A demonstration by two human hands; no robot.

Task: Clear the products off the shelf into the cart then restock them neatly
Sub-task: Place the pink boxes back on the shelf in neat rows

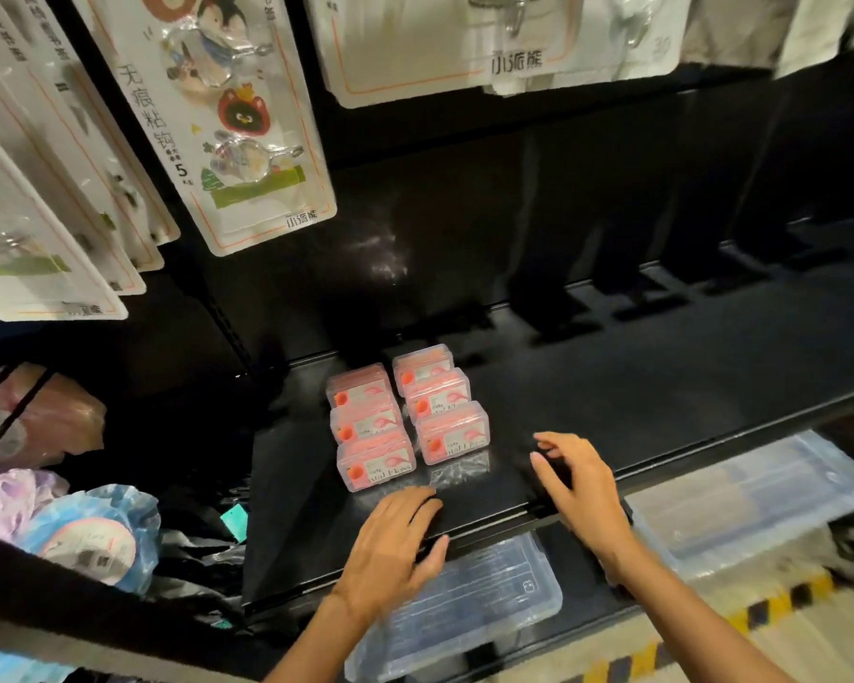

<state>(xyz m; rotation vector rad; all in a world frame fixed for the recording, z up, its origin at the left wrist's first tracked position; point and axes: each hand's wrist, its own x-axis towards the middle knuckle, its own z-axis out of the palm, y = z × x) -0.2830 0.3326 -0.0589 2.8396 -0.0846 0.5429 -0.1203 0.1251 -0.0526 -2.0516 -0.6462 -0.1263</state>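
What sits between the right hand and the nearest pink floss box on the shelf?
Nothing: in the head view only bare black shelf separates the right hand from the nearest pink floss box. Both hands are empty, the left hand at the shelf's front edge.

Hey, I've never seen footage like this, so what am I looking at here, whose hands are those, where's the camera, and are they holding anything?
There is one picture, taken by a wide-angle camera worn on a person's head, looking down at their own bare hands. No machine is involved. In front is a black shelf in a shop. On it stand six pink dental floss boxes in two neat rows of three. The left hand and the right hand are both over the shelf's front edge with relaxed fingers, holding nothing. Clear plastic bins sit below, and packs of hooks hang above.
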